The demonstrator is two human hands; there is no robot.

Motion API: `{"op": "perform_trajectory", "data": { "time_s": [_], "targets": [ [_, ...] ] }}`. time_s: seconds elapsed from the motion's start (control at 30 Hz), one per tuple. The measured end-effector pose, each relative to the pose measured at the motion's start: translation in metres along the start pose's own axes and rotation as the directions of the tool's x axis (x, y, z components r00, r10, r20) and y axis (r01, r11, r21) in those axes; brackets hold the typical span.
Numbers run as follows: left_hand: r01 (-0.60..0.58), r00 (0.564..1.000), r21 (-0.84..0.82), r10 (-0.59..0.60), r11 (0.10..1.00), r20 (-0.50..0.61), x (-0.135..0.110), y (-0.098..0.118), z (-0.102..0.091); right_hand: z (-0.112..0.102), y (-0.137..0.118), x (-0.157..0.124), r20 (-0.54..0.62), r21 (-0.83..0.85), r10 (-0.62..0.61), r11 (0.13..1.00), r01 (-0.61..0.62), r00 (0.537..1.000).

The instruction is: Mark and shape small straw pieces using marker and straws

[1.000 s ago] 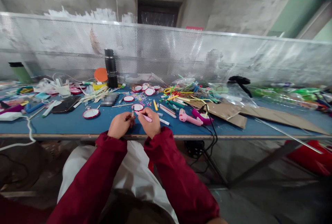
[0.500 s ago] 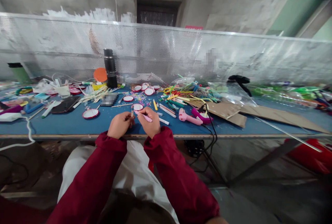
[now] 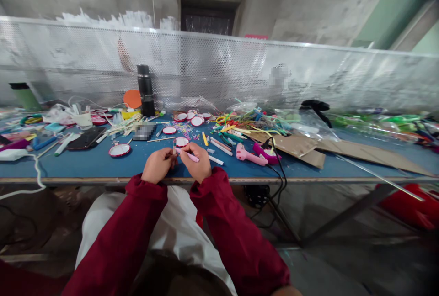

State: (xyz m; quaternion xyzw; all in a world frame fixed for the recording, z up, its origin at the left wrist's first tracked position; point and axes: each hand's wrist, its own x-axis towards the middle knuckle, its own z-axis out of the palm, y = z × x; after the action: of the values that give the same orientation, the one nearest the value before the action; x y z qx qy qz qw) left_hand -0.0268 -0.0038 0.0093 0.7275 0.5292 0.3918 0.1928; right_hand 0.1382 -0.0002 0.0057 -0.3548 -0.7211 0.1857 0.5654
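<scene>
Near the table's front edge my left hand pinches a small, thin wooden stick that stands up from the fingers. My right hand is closed around a pink marker, its tip against or very close to the stick. Just behind the hands lies a round white disc with a red rim. To the right are a yellow marker and a white marker. The fingers partly hide what the left hand holds.
A pink glue gun with a black cord lies to the right, beside flat cardboard. Coloured pipe cleaners are heaped behind. A black bottle stands before the perforated metal screen. A phone lies left.
The marker in my right hand has shifted slightly to the left, against the upper part of the stick. My left hand has hardly moved.
</scene>
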Motion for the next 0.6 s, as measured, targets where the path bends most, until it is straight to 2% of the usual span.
{"op": "perform_trajectory", "data": {
  "time_s": [0.17, 0.27, 0.4, 0.6],
  "targets": [
    [-0.001, 1.0, 0.005, 0.001, 1.0, 0.006, 0.0003, -0.0007, -0.0003, -0.0006, 0.0003, 0.0004, -0.033, -0.002, 0.016, 1.0, -0.016, 0.999],
    [0.002, 1.0, -0.003, -0.002, 1.0, 0.009, 0.0006, -0.0021, 0.0002, -0.0012, -0.0011, 0.0006, -0.015, 0.014, -0.004, 1.0, 0.004, 1.0],
    [0.005, 1.0, -0.007, -0.005, 1.0, 0.006, 0.0007, -0.0027, 0.001, -0.0003, -0.0016, 0.0002, 0.011, -0.033, -0.017, 0.999, 0.017, 1.0],
    [0.016, 1.0, 0.005, -0.016, 1.0, -0.003, 0.0002, -0.001, 0.0001, 0.0, 0.0001, 0.0002, -0.026, -0.06, 0.006, 0.998, -0.008, 1.0]
  ]
}}
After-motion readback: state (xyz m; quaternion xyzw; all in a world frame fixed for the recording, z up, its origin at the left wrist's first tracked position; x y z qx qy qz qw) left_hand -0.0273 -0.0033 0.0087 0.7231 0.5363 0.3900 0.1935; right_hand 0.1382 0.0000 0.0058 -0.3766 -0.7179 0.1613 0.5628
